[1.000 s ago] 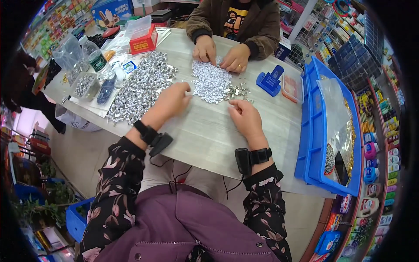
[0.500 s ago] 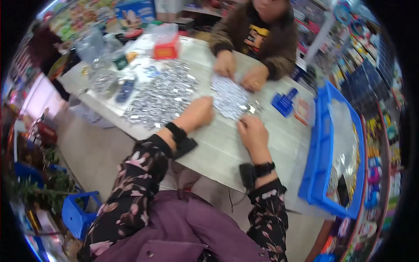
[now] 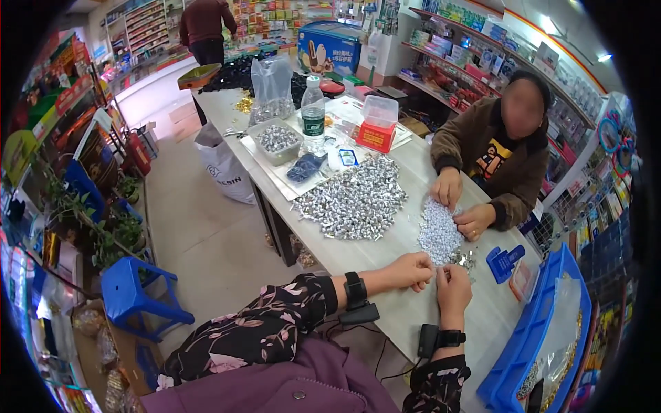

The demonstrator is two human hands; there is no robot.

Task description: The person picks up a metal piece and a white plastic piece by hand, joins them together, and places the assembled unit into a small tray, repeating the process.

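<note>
My left hand (image 3: 409,271) and my right hand (image 3: 455,294) are close together over the table, just short of a heap of small white pieces (image 3: 439,230). Both have their fingertips pinched; whatever is between them is too small to make out. Left of my hands spreads a larger heap of small silver, cap-like metal pieces (image 3: 358,199). A few flat shiny metal bits (image 3: 465,258) lie beside the white heap, near my right hand. Across the table, a co-worker's two hands (image 3: 449,189) reach into the far side of the white heap.
A blue plastic crate (image 3: 535,344) stands at the right, beside a blue plastic piece (image 3: 505,261). Farther back are a red box (image 3: 377,136), a water bottle (image 3: 313,117) and a tub of metal pieces (image 3: 277,146). A blue stool (image 3: 141,292) stands on the floor.
The view has swung left and up. My left hand has left the edge of the silver heap and come over beside my right hand. The co-worker's hands remain at the white heap.
</note>
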